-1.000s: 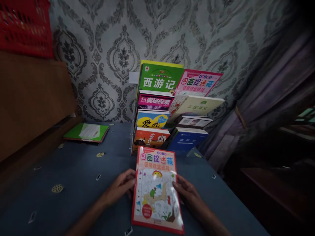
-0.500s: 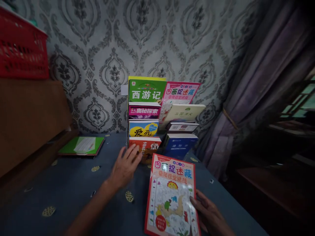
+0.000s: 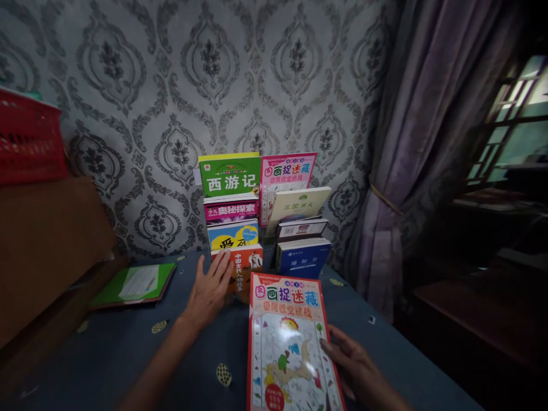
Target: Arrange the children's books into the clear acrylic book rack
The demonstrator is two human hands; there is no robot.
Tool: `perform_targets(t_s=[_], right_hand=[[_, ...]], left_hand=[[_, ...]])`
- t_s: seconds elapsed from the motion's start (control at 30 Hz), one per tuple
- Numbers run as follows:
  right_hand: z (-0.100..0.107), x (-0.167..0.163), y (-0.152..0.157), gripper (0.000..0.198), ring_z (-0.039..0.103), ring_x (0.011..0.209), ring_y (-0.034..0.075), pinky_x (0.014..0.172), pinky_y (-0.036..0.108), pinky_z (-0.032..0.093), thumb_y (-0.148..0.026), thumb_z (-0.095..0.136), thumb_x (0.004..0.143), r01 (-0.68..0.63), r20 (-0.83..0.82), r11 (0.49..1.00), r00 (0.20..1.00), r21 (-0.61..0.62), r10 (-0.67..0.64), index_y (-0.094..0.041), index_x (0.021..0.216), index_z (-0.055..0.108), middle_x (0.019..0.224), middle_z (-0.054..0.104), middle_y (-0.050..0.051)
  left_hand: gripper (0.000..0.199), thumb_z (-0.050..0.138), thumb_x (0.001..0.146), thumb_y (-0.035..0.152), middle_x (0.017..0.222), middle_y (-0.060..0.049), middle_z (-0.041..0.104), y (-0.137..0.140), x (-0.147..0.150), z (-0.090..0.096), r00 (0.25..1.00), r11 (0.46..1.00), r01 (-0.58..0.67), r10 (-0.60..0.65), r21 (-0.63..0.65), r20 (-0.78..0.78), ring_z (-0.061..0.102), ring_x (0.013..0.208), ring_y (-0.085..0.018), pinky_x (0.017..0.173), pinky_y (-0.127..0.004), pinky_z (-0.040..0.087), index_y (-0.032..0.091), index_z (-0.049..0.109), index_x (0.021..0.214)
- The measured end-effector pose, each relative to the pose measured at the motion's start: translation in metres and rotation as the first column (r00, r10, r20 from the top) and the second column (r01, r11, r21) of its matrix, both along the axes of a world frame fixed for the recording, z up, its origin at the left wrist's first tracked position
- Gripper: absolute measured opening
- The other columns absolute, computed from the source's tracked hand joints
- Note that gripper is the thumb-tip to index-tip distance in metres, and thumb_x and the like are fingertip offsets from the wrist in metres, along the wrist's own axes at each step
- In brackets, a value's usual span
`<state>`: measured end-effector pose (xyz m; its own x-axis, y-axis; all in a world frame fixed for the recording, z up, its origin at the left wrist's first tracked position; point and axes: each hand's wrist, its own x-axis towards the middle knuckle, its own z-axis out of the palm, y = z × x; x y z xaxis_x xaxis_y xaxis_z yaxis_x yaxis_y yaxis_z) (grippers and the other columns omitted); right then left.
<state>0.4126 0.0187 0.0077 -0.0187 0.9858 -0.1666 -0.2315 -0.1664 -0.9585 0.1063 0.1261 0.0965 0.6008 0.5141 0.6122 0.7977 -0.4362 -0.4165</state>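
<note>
My right hand [image 3: 349, 359] grips the right edge of a red-bordered picture book [image 3: 291, 342], thumb on its cover, holding it tilted up in front of the book rows. My left hand [image 3: 209, 291] is open, its fingertips against the orange-red book [image 3: 244, 268] at the front of the left row. Behind that book stand a blue and yellow book [image 3: 235, 235], a magenta book [image 3: 231, 210] and a tall green book [image 3: 230, 178]. In the right row are dark blue books [image 3: 303, 260], a brown-edged book [image 3: 303, 229], a cream book [image 3: 299, 204] and a pink book [image 3: 287, 171].
A green book or folder [image 3: 137, 283] lies flat on the blue tablecloth [image 3: 192, 365] at left. Beside it stand a brown cardboard box [image 3: 47, 245] and a red plastic basket [image 3: 29, 137]. Patterned wallpaper [image 3: 209, 63] backs the table; a tied purple curtain [image 3: 389, 171] hangs at right.
The view has shifted, so the books sit lower and farther left. My left fingers have come onto the orange-red book. The picture book stays in my right hand.
</note>
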Motion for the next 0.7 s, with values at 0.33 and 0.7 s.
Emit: perform_targets(t_s=[0.33, 0.7], right_hand=[[0.008, -0.039, 0.023, 0.074, 0.043, 0.036, 0.005, 0.030, 0.013, 0.025, -0.073, 0.075, 0.062, -0.071, 0.030, 0.992, 0.997, 0.100, 0.068, -0.015, 0.106, 0.064, 0.061, 0.067, 0.002], [-0.007, -0.049, 0.037, 0.072, 0.041, 0.038, 0.003, 0.033, 0.013, 0.024, -0.075, 0.072, 0.063, -0.152, -0.040, 0.980, 0.987, 0.125, 0.158, -0.016, 0.105, 0.064, 0.063, 0.067, 0.002]], left_hand=[[0.047, 0.040, 0.090, 0.007, 0.149, -0.016, 0.050, 0.003, 0.000, 0.004, 1.000, 1.000, 0.009, -0.010, 0.030, 0.008, 0.044, 0.139, -0.029, 0.111, -0.058, 0.035, 0.015, 0.058, 0.133], [0.042, 0.040, 0.093, 0.008, 0.145, -0.016, 0.053, 0.022, 0.010, 0.069, 0.998, 0.992, -0.010, 0.002, 0.126, 0.065, 0.046, 0.136, -0.030, 0.110, -0.055, 0.036, 0.015, 0.058, 0.131]])
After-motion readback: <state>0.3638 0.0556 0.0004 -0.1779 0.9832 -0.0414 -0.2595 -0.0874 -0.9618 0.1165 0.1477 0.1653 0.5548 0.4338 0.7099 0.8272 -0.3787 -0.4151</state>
